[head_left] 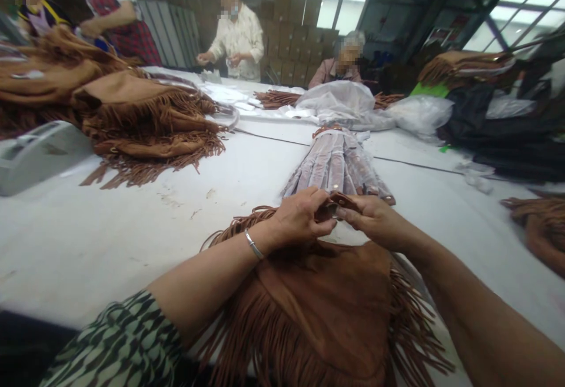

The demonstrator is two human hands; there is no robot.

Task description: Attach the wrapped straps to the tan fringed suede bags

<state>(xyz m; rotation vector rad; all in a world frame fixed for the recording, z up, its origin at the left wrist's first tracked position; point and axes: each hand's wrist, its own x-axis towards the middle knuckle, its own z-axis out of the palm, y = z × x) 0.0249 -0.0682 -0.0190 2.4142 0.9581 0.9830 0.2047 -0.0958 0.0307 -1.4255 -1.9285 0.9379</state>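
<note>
A brown fringed suede bag [326, 299] lies on the white table in front of me, its fringe spread to both sides. Just past its top edge, my left hand [302, 213] is closed around a dark brown leather strap piece [326, 209]. My right hand [375, 219] pinches the strap end [344, 200] with a metal stud, thumb underneath. The two hands almost meet. Beyond them lies a bundle of straps [331, 160] in clear plastic wrapping, fanned toward me. How the held strap joins the bag is hidden by my hands.
Brown fringed bags [145, 110] are heaped at the left beside a grey curved object [39, 154]. Plastic sheeting [339, 102] and a dark pile [507, 128] lie farther back. More brown fringed leather [541, 228] sits at the right edge. Several people are across the table.
</note>
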